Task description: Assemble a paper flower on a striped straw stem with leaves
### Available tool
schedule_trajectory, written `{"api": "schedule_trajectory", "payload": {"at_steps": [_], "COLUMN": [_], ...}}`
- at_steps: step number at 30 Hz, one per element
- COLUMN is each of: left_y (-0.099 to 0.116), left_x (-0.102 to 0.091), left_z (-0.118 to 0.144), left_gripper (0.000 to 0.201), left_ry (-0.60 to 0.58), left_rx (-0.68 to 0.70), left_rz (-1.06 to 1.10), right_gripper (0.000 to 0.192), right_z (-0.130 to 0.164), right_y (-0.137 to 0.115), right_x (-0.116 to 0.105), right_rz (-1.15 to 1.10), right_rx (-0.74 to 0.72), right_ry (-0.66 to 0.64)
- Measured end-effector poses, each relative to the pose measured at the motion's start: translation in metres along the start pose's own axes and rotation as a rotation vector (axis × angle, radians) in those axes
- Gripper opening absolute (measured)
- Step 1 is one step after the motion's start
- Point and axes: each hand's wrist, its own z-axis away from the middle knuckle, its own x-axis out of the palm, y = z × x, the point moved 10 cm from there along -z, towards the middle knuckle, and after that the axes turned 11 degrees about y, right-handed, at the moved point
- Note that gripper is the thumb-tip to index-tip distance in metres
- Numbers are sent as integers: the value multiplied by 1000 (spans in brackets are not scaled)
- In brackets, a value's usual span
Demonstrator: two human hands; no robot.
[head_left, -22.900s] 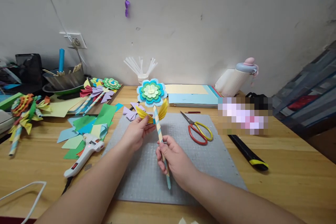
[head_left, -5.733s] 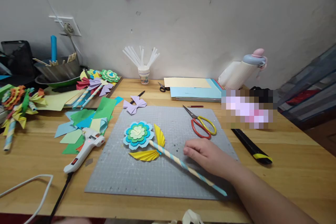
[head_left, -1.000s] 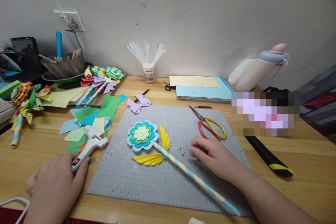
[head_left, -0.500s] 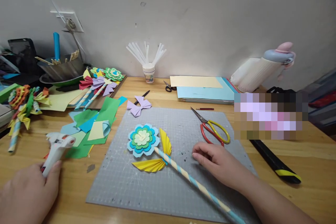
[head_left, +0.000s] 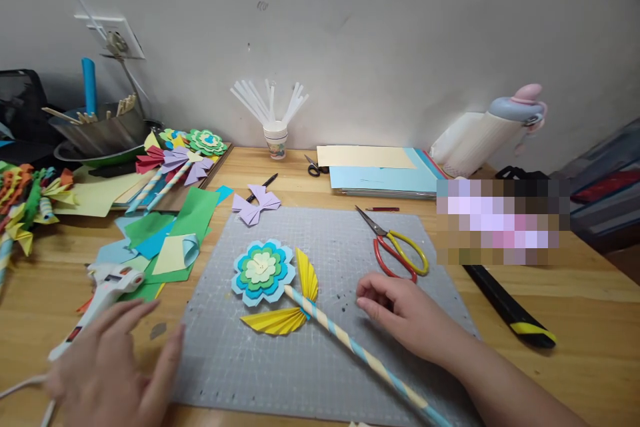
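A paper flower (head_left: 264, 268) in layered blue, green and cream lies on the grey cutting mat (head_left: 210, 373). Its stem is a blue-and-cream striped paper stick (head_left: 373, 361), with two pleated yellow paper leaves (head_left: 278, 320) near the top. My left hand (head_left: 117, 363) hovers over the table, fingers spread, holding nothing. Just beyond it a white hot glue gun (head_left: 95, 307) rests on the table. My right hand (head_left: 400, 310) lies on the mat right of the stem, empty, fingers loosely curled and thumb apart. Red-and-yellow-handled scissors (head_left: 400, 250) lie just beyond it.
Green and blue paper scraps (head_left: 193, 227) lie at left, near finished paper flowers (head_left: 175, 160). A purple paper bow (head_left: 257, 205) overlaps a black pen. Behind stand a cup of white sticks (head_left: 276, 140), stacked coloured paper (head_left: 380, 177) and a bottle (head_left: 480, 140). A black-and-yellow object (head_left: 515, 310) lies right.
My left hand has let go of the glue gun, which now lies on the table, and has opened and moved right. My right hand stays on the mat. The view has shifted slightly.
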Motion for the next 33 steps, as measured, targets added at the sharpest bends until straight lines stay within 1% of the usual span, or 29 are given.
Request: {"api": "schedule_trajectory", "payload": {"at_steps": [1, 2, 3, 4, 6, 9, 13, 16, 19, 21, 28, 31, 33], "left_y": [22, 38, 49, 55, 58, 56, 52, 50, 52, 55, 59, 63, 66], "left_x": [-1, 0, 2, 4, 7, 8, 7, 10, 11, 13, 24, 28, 29], "left_z": [3, 5, 7, 8, 7, 1, -1, 0, 1, 2, 13, 18, 20], "left_gripper": [37, 36, 36, 35, 33, 30, 30, 29, 27, 26, 28, 30, 30], "left_ry": [11, 9, 2, -1, -13, -10, 9, -2, -15, -40, -140, -173, -190], "left_rx": [78, 114, 141, 149, 134, 107, 84, 69, 81, 113, 170, 203, 220], "left_rz": [7, 16, 13, 13, 6, 14, 5, 16, 49, 83, 159, 172, 177], "right_gripper": [13, 12, 12, 13, 14, 15, 7, 13, 14, 14, 11, 10, 11], "right_z": [2, 4, 7, 10, 17, 25, 29, 28, 24, 20, 6, 3, 1], "right_y": [-2, -6, -12, -18, -31, -44, -50, -52, -52, -49, -20, -11, -9], "right_x": [0, 1, 2, 3, 7, 12, 23, 28, 29, 26, 15, 13, 14], "right_rz": [-4, 1, 16, 38, 87, 138, 162, 117, 75, 43, 2, 14, 39], "right_rx": [-3, -16, -39, -73, -134, -191, -261, -292, -287, -247, -49, -6, -1], "right_ry": [-7, -22, -43, -69, -119, -164, -194, -193, -156, -111, 128, 202, 222]}}
